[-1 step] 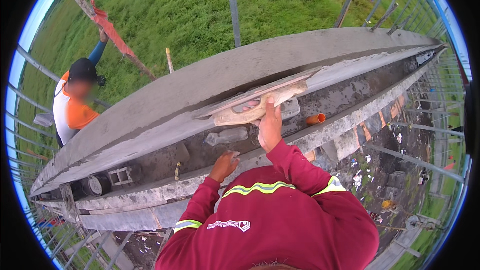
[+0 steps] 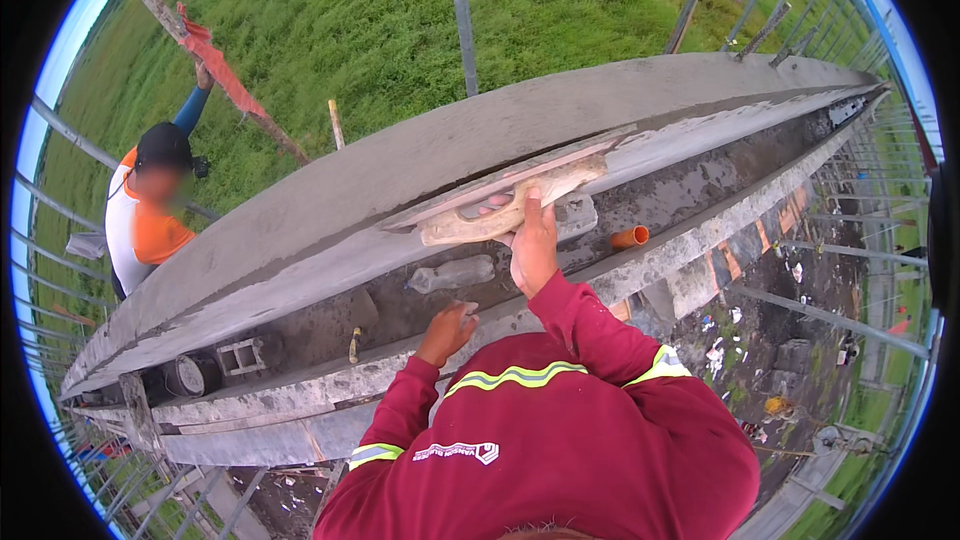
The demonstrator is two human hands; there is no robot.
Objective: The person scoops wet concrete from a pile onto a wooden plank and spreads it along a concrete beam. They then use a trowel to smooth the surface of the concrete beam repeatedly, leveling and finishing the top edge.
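Note:
My right hand (image 2: 535,240) grips the handle of a pale wooden float (image 2: 450,232), whose long flat board lies against the inner face of the curved, freshly plastered concrete wall (image 2: 390,180). My left hand (image 2: 450,328) is at the near side of the narrow channel below, fingers curled; what they hold, if anything, I cannot make out. Between the hands and the wall, a crumpled clear plastic bottle (image 2: 450,275) lies in the channel, and a grey block (image 2: 578,223) sits behind the float. An orange pipe stub (image 2: 628,238) stands to the right.
A co-worker (image 2: 150,220) in orange and white is beyond the wall at left, one hand on a pole. A bucket (image 2: 190,372) and hollow block (image 2: 242,355) are in the channel's left end. Steel scaffold bars (image 2: 830,320) surround the parapet; littered ground (image 2: 770,340) lies far below.
The float and my right hand have shifted slightly to the left along the wall. My left hand stays where it was.

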